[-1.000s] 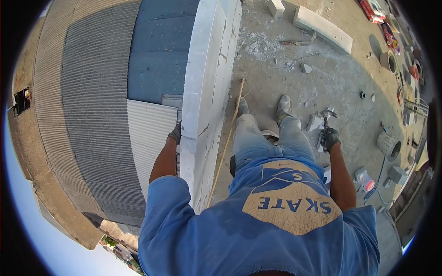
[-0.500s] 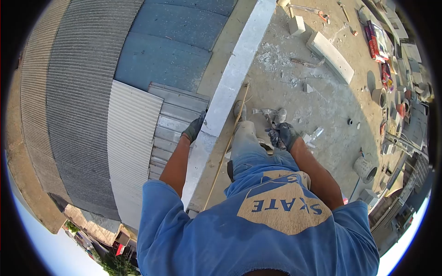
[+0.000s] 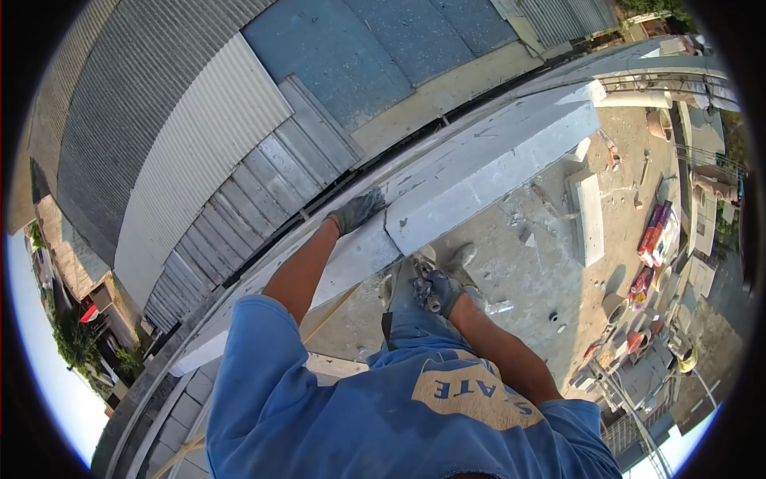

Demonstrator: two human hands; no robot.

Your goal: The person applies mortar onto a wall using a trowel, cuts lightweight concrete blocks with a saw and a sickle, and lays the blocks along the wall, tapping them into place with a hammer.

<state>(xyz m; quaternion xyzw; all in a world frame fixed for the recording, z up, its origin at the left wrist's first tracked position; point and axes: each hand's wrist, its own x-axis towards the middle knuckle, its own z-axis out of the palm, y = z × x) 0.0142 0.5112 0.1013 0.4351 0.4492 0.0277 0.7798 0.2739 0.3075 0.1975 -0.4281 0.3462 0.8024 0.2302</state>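
Head cam: L hand [image 3: 357, 212], gloved, lay palm-down on top of the pale wall [image 3: 495, 180], fingers stretched & close together, clamped on nothing I could see. It sat just beside the dark joint [image 3: 388, 229] btwn 2 lengths of block. R hand [image 3: 447, 289], also gloved, was closed round a hammer [image 3: 432, 302], held low by the wall's inner edge, nr the same joint; couldn't tell if its head touched the block.

Progress, afaict: the lengths were already set end to end in a long run, tops roughly in line, but the joint showed as an open-looking dark line, w/ a chip or pit nearby, so that spot prob. wasn't finished. Whether the rest was done, couldn't say. One loose block [image 3: 589, 219] lay on the floor [image 3: 511, 271], apart from the wall, & corrugated roofing [image 3: 191, 152] ran along the far side.
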